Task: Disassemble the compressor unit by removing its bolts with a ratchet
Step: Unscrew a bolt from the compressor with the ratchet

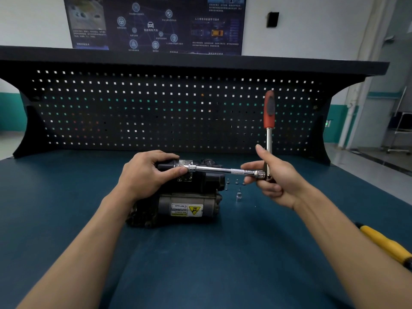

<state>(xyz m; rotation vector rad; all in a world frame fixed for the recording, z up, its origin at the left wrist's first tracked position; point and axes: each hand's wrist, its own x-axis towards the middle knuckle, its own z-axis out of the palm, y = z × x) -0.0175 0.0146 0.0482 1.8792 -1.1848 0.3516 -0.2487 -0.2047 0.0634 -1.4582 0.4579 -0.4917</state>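
The dark compressor unit (187, 201) lies in the middle of the blue bench, with a yellow warning label on its cylinder. My left hand (147, 172) grips the unit's top left part, its thumb beside the socket end of a long chrome extension bar (223, 170). The bar runs level to the right into the head of the ratchet (269, 121), whose red handle points straight up. My right hand (274, 181) holds the ratchet at its head, thumb raised along the shaft. Several removed bolts (234, 182) lie on the bench just right of the unit.
A loose chrome socket (239, 197) stands right of the compressor. A yellow-handled tool (385, 244) lies at the right edge of the bench (200, 264). A black pegboard (169, 110) closes off the back of the bench.
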